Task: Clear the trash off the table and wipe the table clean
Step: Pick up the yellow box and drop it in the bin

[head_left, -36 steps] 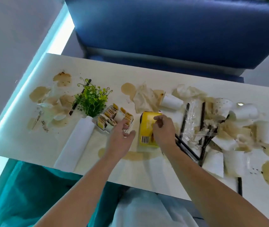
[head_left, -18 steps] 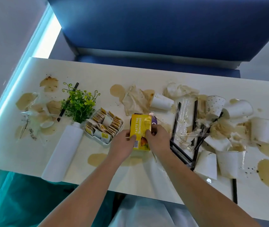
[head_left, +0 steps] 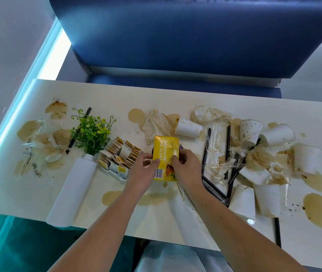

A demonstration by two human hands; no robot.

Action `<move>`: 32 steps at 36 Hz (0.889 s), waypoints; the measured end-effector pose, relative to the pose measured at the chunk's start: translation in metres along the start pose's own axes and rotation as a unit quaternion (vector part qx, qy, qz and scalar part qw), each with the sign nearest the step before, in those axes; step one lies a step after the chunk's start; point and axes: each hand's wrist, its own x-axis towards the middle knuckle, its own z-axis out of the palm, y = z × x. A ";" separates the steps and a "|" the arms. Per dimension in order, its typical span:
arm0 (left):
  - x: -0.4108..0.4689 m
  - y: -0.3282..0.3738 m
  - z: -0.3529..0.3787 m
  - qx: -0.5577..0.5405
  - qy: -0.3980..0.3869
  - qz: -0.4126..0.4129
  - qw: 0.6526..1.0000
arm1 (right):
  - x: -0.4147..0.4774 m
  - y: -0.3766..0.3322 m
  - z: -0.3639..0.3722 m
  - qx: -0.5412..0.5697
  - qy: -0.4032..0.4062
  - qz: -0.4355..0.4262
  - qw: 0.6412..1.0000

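The yellow packet (head_left: 166,156) lies at the middle of the stained table (head_left: 175,95), pinched on its left edge by the left hand (head_left: 143,169) and on its right edge by the right hand (head_left: 186,166).

On my screen the table (head_left: 175,99) reads as smooth, glossy cream laminate that mirrors the window light, and the yellow pack (head_left: 166,152) has a slick, shiny printed skin. The paper cups (head_left: 188,128) and crumpled napkins (head_left: 156,124) look matt and are stained brown in places, the clear film (head_left: 214,146) is thin, crinkled, glinting plastic, and the straws (head_left: 228,138) are smooth black plastic. I also see a matt white vase (head_left: 73,191), a plastic-looking plant (head_left: 91,134), paper sachets (head_left: 117,154) and a blue bench seat (head_left: 175,36) with a leathery low sheen.
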 end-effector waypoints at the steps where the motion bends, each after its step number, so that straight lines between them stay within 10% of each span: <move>1: 0.000 0.001 -0.001 -0.011 -0.003 -0.004 1.000 | 0.000 -0.001 -0.002 0.002 -0.001 0.001 1.000; 19: -0.011 0.006 -0.012 -0.194 -0.005 -0.014 0.981 | 0.001 -0.001 -0.012 0.119 -0.008 -0.014 0.993; 32: -0.018 0.021 -0.047 -0.206 -0.037 0.031 0.977 | 0.031 -0.037 -0.025 0.215 -0.177 0.029 0.960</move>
